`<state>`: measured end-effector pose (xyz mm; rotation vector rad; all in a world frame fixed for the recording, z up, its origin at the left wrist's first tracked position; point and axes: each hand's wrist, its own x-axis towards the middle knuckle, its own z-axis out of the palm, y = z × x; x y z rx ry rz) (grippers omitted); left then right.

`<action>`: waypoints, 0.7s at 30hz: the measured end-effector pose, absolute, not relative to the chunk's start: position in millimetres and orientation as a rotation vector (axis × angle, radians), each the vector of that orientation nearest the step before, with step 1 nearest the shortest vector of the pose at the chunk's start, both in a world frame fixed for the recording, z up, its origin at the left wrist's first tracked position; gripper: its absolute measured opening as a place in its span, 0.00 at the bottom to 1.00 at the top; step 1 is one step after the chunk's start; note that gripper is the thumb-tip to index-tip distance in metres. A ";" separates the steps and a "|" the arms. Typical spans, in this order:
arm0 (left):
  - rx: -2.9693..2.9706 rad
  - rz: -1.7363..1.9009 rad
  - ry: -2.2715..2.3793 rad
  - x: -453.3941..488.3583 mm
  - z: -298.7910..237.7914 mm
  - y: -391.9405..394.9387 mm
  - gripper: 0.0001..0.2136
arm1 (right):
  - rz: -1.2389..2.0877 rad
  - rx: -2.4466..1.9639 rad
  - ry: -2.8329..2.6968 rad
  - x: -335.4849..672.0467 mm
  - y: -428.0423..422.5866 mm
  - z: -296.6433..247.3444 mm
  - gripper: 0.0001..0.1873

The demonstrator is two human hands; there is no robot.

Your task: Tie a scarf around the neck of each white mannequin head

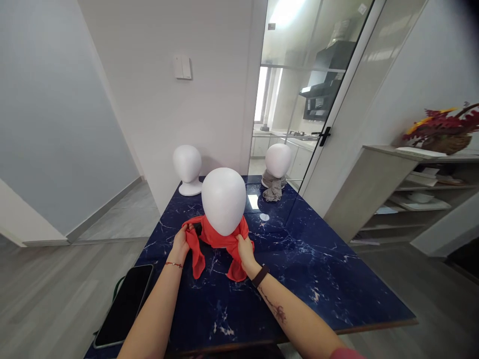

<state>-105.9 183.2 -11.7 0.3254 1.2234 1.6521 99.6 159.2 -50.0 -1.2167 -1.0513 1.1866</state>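
A white mannequin head (223, 199) stands upright in the middle of the table, with a red scarf (217, 238) draped round its neck. On the left side of the neck, my left hand (181, 239) is closed on the scarf, and one loose end hangs below it onto the table. My right hand (246, 251) grips the scarf on the other side, close under the head's jaw. The second end lies on the tabletop beside that hand. The back of the neck is hidden behind the head.
A bare white mannequin head (187, 164) stands at the back left; another head (278, 159) at the back right wears a grey scarf (273, 188). A dark phone (125, 305) lies on the blue marbled table (310, 279) at left. A glass door (288, 99) and shelf (359, 194) stand beyond.
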 end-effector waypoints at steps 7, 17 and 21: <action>0.826 1.391 1.599 -84.3 -11.3 167.6 0.07 | 1.129 -1.245 -1.027 99.3 159.6 -53.3 0.21; 1.550 0.820 1.920 -32.5 -18.6 126.0 0.08 | 1.087 -1.279 -1.024 99.1 159.1 -55.9 0.17; 1.687 0.742 1.892 -19.0 -19.8 122.1 0.12 | 1.098 -1.238 -1.082 95.4 156.2 -55.3 0.17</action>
